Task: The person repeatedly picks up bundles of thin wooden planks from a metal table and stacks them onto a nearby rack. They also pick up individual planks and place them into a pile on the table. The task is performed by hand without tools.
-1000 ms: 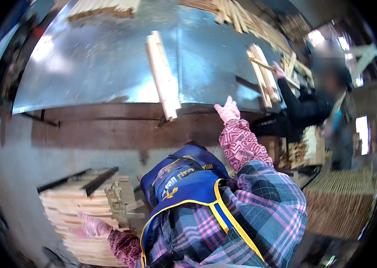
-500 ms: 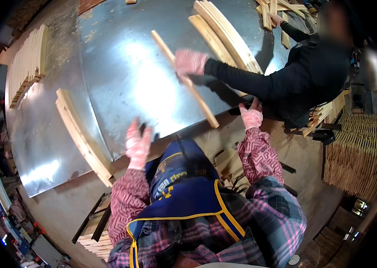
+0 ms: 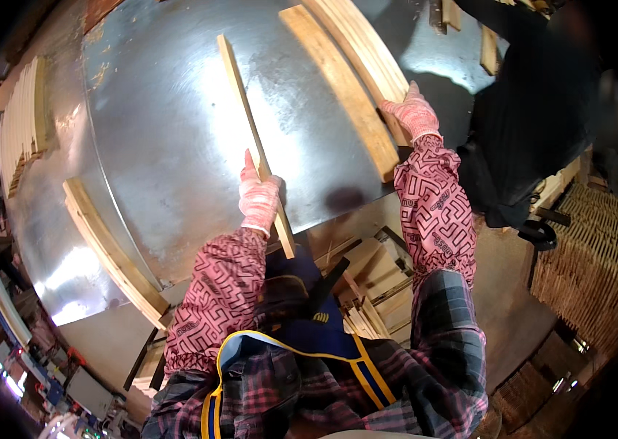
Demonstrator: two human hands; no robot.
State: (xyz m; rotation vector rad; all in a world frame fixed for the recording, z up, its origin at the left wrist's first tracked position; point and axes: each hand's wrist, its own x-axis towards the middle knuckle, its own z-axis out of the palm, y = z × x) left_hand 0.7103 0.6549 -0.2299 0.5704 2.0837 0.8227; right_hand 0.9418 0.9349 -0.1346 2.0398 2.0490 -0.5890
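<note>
On the metal-topped table [image 3: 155, 124], a single narrow wooden slat [image 3: 239, 91] lies with its near end over the edge. My left hand [image 3: 259, 201], in a pink-white knit glove, is closed around it near that end, thumb on its left side. To the right is a bundle of pale wooden slats [image 3: 367, 55]. My gloved right hand [image 3: 413, 117] grips across its near end; some fingertips are hidden. Just left of the bundle lies a wider wooden board [image 3: 342, 91], apart from both hands.
Two joined-looking boards [image 3: 108, 245] overhang the table's left front edge. A row of slats [image 3: 24, 128] stands at far left. A co-worker in black [image 3: 536, 117] stands close on my right. Stacked slats [image 3: 583, 241] rise behind them, and more wood [image 3: 367, 314] sits below the table edge.
My left hand has moved right and taken hold of the single slat. My right hand has reached forward onto the bundle. The co-worker's gloved hand has let go of the slat and withdrawn.
</note>
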